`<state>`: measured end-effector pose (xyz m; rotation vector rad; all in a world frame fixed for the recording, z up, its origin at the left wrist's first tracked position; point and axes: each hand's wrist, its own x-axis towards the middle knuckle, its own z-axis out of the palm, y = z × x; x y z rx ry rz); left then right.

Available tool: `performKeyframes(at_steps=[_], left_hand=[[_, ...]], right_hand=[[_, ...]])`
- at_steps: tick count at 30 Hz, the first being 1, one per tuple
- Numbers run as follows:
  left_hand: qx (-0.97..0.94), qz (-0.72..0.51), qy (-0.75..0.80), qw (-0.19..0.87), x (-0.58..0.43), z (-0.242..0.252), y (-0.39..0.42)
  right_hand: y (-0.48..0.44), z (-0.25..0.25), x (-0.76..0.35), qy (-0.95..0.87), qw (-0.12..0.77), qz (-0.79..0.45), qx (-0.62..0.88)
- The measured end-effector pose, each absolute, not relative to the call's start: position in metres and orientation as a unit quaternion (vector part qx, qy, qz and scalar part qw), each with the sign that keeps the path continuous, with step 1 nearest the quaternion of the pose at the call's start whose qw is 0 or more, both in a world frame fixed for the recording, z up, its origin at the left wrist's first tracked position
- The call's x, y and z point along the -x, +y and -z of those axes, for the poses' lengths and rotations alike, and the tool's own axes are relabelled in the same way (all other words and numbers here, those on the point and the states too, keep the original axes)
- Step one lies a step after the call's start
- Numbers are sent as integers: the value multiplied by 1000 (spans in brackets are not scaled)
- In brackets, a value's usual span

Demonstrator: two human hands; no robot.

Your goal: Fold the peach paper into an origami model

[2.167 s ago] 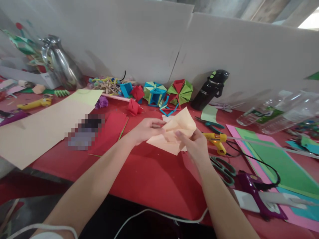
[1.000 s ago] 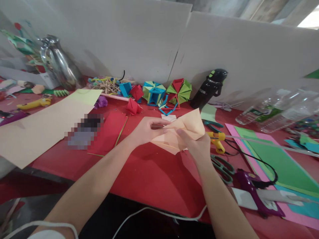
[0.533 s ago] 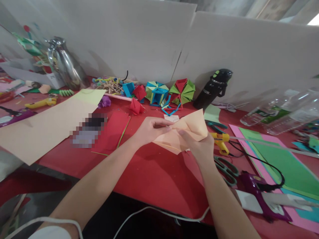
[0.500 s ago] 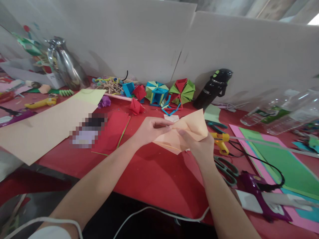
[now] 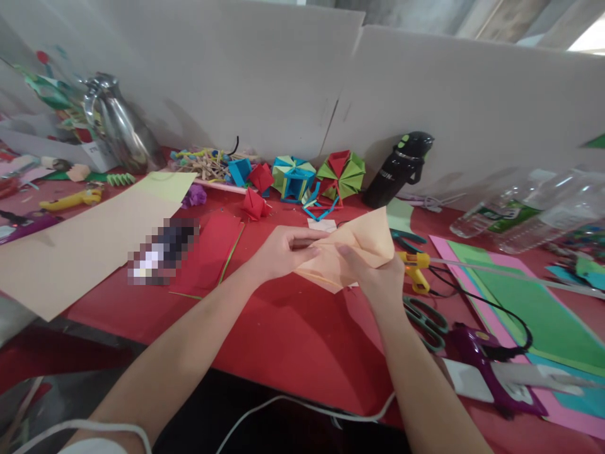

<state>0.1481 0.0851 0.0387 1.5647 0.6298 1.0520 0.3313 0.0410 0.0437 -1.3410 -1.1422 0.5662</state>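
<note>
A peach-coloured folded paper (image 5: 359,243) is held just above the red table (image 5: 283,334) in the middle of the view. My left hand (image 5: 281,252) pinches its left edge with thumb and fingers closed. My right hand (image 5: 375,277) grips it from below on the right, thumb pressed on the fold. One pointed flap sticks up to the right, near the yellow glue gun (image 5: 414,268).
Green scissors (image 5: 425,321), a purple tool (image 5: 482,366) and coloured paper sheets (image 5: 534,309) lie to the right. Folded paper models (image 5: 321,176) and a black bottle (image 5: 399,167) stand at the back. A large peach sheet (image 5: 70,252) and a steel jug (image 5: 116,126) are on the left.
The paper has been folded flatter between my hands, its flap now pointing right. Both hands have stayed in nearly the same place.
</note>
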Motion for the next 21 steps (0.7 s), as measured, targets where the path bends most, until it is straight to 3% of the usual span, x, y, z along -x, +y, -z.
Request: performKeyframes(at_steps=[21], left_hand=[[-641,-471,314,518,-150,-35,90]], right_hand=[[45,-38,-335,-467,618,-280,567]])
